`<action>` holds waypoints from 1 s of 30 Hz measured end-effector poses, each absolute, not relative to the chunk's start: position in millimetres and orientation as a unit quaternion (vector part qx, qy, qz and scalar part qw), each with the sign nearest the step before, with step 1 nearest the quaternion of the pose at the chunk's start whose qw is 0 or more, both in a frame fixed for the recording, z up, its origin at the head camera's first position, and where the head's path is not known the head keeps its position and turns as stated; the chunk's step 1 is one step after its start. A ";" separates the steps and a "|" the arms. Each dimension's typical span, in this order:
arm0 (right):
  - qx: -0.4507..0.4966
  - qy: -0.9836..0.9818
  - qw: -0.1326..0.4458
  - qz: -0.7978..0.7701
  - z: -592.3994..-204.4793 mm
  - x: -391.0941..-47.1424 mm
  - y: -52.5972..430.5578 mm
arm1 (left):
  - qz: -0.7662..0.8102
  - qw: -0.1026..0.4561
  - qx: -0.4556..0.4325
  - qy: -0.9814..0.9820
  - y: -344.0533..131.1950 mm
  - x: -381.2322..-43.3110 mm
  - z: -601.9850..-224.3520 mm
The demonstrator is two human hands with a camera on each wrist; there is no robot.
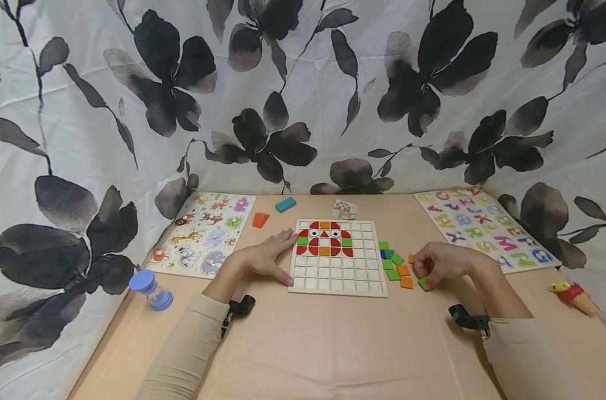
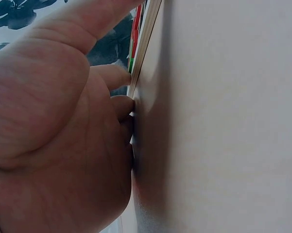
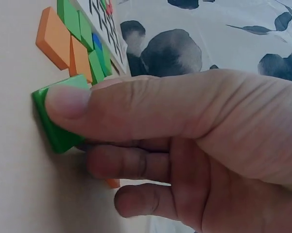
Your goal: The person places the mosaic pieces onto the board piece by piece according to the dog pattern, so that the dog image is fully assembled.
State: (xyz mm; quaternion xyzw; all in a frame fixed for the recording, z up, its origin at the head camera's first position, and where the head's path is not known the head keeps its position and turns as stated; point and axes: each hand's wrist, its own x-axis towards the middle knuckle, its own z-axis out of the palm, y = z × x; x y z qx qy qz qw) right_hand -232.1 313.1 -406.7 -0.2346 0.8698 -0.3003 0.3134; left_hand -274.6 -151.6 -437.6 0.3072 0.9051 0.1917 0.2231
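Observation:
A wooden grid board [image 1: 332, 280] lies mid-table, its upper cells filled with red, green, orange and white tiles and two eye tiles [image 1: 335, 234]. My left hand [image 1: 260, 256] rests against the board's left edge, fingers and thumb extended. In the left wrist view, that hand's fingertips touch the side of the board [image 2: 145, 43]. My right hand [image 1: 445, 265] pinches a green tile [image 3: 60, 116] between thumb and fingers, low over the table. Just left of it, beside the board, lie several loose green tiles [image 1: 387, 265], orange tiles [image 1: 406, 283] and a blue one [image 1: 382, 254].
An animal picture board [image 1: 208, 236] lies back left and a letter board [image 1: 487, 228] back right. Behind the grid are an orange block [image 1: 260, 220], a blue block [image 1: 285, 204] and a small card [image 1: 345, 209]. A blue-capped sand timer [image 1: 155, 291] stands left; a small toy [image 1: 575, 298] lies right.

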 end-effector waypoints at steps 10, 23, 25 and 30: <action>-0.247 0.867 0.158 -0.403 -401.5 -248.7 272.5 | 0.190 0.223 0.305 0.906 -152.9 -273.7 -437.5; -0.287 0.853 0.092 -0.426 -422.0 -269.8 152.0 | 0.195 0.222 0.305 0.905 -151.6 -271.9 -436.6; -0.292 0.854 0.097 -0.420 -425.0 -270.2 143.5 | 0.197 0.223 0.303 0.905 -151.6 -271.6 -436.4; -0.298 0.863 0.107 -0.394 -428.0 -269.2 132.5 | 0.195 0.221 0.304 0.906 -152.4 -272.0 -437.4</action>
